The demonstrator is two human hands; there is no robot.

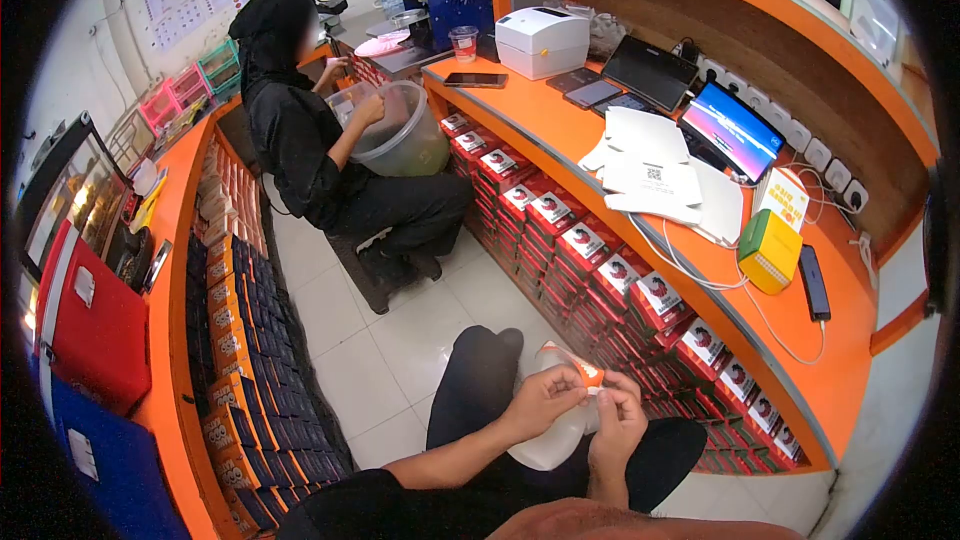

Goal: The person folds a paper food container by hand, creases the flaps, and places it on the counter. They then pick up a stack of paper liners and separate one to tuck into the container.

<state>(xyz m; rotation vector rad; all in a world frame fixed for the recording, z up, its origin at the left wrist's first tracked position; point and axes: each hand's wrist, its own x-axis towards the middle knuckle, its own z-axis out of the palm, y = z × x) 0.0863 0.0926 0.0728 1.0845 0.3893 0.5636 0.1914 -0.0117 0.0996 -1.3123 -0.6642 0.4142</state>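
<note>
My left hand (545, 402) and my right hand (615, 430) meet above my lap, thumbs and fingertips pinched close together. Between them is a small orange label (589, 373) with white print, and a bit of white shows at its lower edge by the fingertips. Under both hands a translucent whitish plastic container (548, 448) rests between my legs, its middle partly hidden by my left hand. Both of my legs, in dark trousers, are bent around it.
Another person (320, 160) sits ahead, holding a large clear tub (405, 135). Stacked red boxes (600, 275) line the right counter (790, 320), which bears a label printer (543, 43), white papers (650, 180), a lit screen (735, 130) and a phone (813, 282). Dark boxes (245, 410) line the left.
</note>
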